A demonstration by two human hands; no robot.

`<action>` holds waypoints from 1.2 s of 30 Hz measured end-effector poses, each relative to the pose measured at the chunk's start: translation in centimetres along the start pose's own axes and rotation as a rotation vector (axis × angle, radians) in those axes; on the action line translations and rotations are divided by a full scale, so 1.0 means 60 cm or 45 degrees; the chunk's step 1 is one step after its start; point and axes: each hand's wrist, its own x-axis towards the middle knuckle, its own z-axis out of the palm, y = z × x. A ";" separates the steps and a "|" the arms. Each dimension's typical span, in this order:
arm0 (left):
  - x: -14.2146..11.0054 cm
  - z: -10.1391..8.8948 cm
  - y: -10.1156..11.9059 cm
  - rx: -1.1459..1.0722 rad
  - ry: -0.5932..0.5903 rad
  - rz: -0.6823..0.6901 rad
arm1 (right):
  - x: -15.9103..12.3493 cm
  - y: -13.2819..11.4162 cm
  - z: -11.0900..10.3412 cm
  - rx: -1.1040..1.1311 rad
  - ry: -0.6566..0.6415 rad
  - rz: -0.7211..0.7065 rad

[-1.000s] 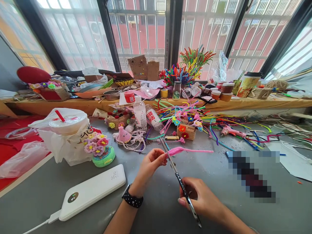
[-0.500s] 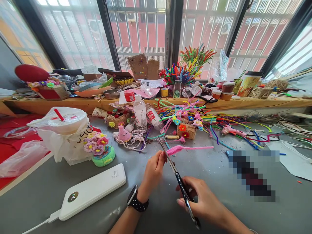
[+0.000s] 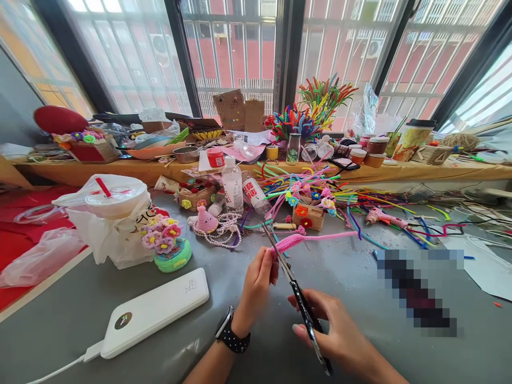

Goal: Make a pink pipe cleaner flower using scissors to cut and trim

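My left hand (image 3: 258, 282), with a black watch on the wrist, pinches the thick end of a pink pipe cleaner (image 3: 308, 238) and holds it above the grey table (image 3: 352, 288). The thin pink end sticks out to the right. My right hand (image 3: 336, 330) grips the black handles of a pair of scissors (image 3: 294, 290). The blades point up and to the left and cross the pipe cleaner right beside my left fingers. Whether the blades are shut on the pipe cleaner is unclear.
A white power bank (image 3: 154, 312) with a cable lies at the lower left. A bagged drink cup (image 3: 110, 213), a knitted flower pot (image 3: 168, 245), pearl beads (image 3: 220, 226), bottles (image 3: 232, 186), a small basket (image 3: 308, 216) and heaps of coloured pipe cleaners (image 3: 360, 205) crowd the far side.
My left hand has turned upright and lifted the pipe cleaner a little. The scissors stay across it, and my right hand has shifted slightly right.
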 end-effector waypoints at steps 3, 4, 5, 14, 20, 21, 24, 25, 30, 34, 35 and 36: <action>-0.001 0.002 -0.003 0.035 0.058 0.005 | 0.001 0.001 0.001 -0.006 -0.044 0.013; 0.000 0.001 -0.004 0.050 0.074 0.009 | 0.001 0.000 0.001 0.002 -0.056 0.018; 0.000 0.001 -0.005 0.056 0.086 0.013 | 0.002 0.000 0.000 0.015 -0.071 0.022; 0.013 -0.009 -0.015 0.031 0.102 -0.019 | -0.011 -0.003 -0.005 0.373 -0.346 0.027; 0.011 -0.006 -0.029 0.297 0.044 0.042 | -0.021 0.006 -0.001 0.424 -0.396 0.064; 0.011 -0.006 -0.030 0.344 0.038 0.052 | -0.022 0.007 -0.001 0.420 -0.398 0.063; 0.008 -0.006 -0.027 0.483 -0.001 0.074 | -0.024 0.009 -0.003 0.369 -0.388 0.035; 0.008 -0.006 -0.024 0.521 -0.017 0.079 | -0.024 0.010 -0.004 0.352 -0.383 0.023; 0.009 -0.010 -0.013 0.657 -0.092 0.111 | -0.026 0.020 -0.010 0.312 -0.310 0.016; 0.012 -0.014 -0.009 0.690 -0.175 0.116 | -0.026 0.032 -0.014 0.306 -0.248 0.031; 0.012 -0.014 -0.009 0.689 -0.192 0.114 | -0.026 0.035 -0.015 0.313 -0.240 0.036; 0.012 -0.014 -0.009 0.686 -0.203 0.112 | -0.026 0.038 -0.015 0.323 -0.242 0.042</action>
